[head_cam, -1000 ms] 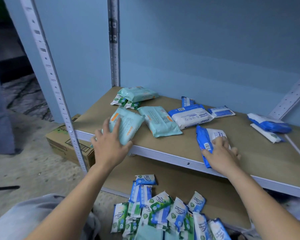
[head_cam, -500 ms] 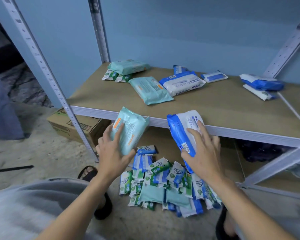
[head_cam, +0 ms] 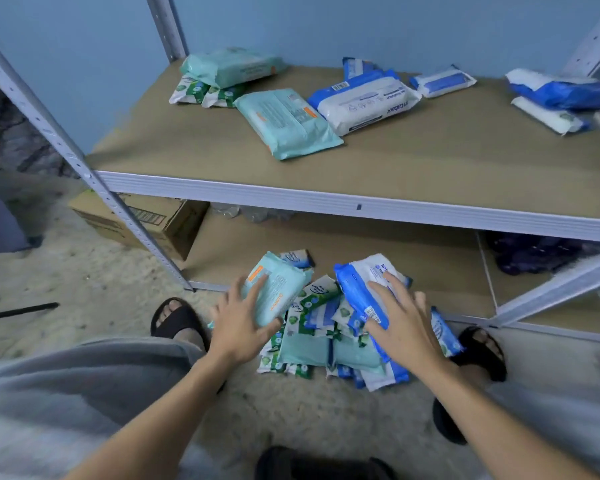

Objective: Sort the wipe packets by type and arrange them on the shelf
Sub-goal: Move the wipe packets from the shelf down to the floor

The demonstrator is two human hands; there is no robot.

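Note:
My left hand (head_cam: 240,323) holds a teal wipe packet (head_cam: 278,287) with an orange label, low over the pile of packets (head_cam: 326,337) on the bottom shelf edge and floor. My right hand (head_cam: 404,318) holds a blue-and-white wipe packet (head_cam: 364,289) just right of it, above the same pile. On the upper shelf (head_cam: 378,202) lie a teal packet (head_cam: 286,123), another teal packet (head_cam: 229,65) on small green-white packets (head_cam: 203,93), a large blue-white packet (head_cam: 366,100), a small blue-white packet (head_cam: 442,81) and two blue packets (head_cam: 558,93) at the far right.
A metal upright (head_cam: 84,168) runs down on the left, with a cardboard box (head_cam: 153,223) behind it on the floor. My sandalled feet (head_cam: 179,320) flank the pile. A diagonal shelf brace (head_cam: 561,289) crosses at the right. Dark bags (head_cam: 541,251) sit under the shelf.
Both hands have come off the upper shelf and dropped with their packets, the teal one left and the blue-white one right, down to the pile below. My view has tilted downward.

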